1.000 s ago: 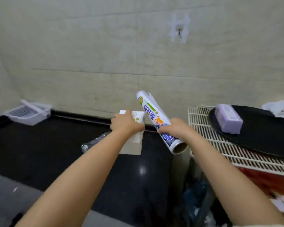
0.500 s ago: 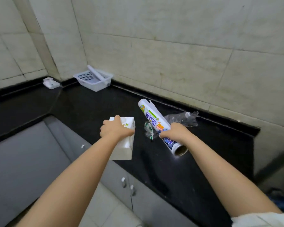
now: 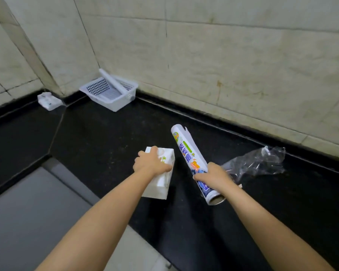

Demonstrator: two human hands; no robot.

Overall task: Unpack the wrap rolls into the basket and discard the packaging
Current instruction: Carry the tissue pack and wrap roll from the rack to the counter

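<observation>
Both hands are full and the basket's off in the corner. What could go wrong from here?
The right hand grips the wrap roll near its lower end, so it could tip or slip. The white basket already holds a roll propped diagonally, which may block placement. The clear plastic wrapper lies loose on the counter and could be forgotten.

Wrap roll: large blue Chinese characters "保鲜膜" run lengthwise on white label; small orange panel below them, print too small to read. White box: green-yellow characters on top face, partly covered by hand, illegible. No other readable text.
</observation>
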